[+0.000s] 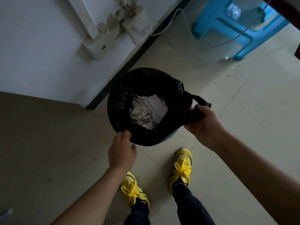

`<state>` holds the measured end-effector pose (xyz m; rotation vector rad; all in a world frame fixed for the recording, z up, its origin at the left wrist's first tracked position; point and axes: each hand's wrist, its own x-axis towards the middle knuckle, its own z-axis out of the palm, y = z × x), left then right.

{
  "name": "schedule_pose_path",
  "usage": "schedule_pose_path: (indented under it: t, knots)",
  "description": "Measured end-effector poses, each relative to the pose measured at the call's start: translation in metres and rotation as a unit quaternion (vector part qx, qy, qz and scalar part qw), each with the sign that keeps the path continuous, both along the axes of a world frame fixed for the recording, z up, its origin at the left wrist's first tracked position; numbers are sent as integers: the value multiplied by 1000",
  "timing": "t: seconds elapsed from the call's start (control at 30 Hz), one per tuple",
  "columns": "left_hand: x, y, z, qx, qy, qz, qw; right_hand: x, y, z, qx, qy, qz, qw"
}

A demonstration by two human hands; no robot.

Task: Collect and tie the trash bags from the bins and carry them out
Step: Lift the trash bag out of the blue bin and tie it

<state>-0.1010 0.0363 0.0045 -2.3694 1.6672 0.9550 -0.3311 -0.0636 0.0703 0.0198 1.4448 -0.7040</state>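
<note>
A black trash bag [142, 83] lines a round bin on the floor, its mouth open. Crumpled foil [141, 114] and a clear zip bag [156, 106] lie inside. A sliver of the pale blue bin [172, 134] shows under the bag at the near right. My left hand [121, 151] pinches the bag's near rim. My right hand [204, 122] grips a bunched handle of the bag at its right side, pulled away from the bin.
A white wall with a damaged socket box [113, 30] and a dark skirting strip [138, 57] runs behind the bin. A blue plastic stool [230, 25] stands at the far right with white cables [186, 25] beside it. My yellow shoes [181, 169] stand close to the bin. A brown surface [40, 143] fills the left.
</note>
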Motion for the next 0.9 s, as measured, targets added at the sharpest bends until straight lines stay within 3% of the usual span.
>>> schedule_pose_path:
  t: [0.07,0.13,0.3,0.43,0.53,0.6,0.67,0.77,0.9]
  knots:
    - [-12,-2,-3,-34,-13,-148,988,7,-17,2,1,-45,-46,998]
    - [-23,-3,-9,-26,-16,-216,976,11,-30,3,0,-61,-70,996]
    - [-48,-4,-20,16,-3,-159,987,6,-35,-1,24,-76,-75,994]
    - [-65,-2,-25,36,11,-176,984,-18,-24,-4,46,-57,-66,995]
    - [-46,-4,-28,-43,18,-84,995,-46,-24,-9,67,71,39,994]
    - [-24,-13,-32,-87,9,12,996,-64,-31,-12,76,187,160,966]
    - [-2,-33,-33,-67,22,120,990,-73,-49,-15,70,256,239,934]
    - [20,-68,-36,5,80,228,971,-80,-92,-31,53,302,262,915]
    - [23,-91,-41,56,157,210,963,-74,-138,-61,117,259,337,898]
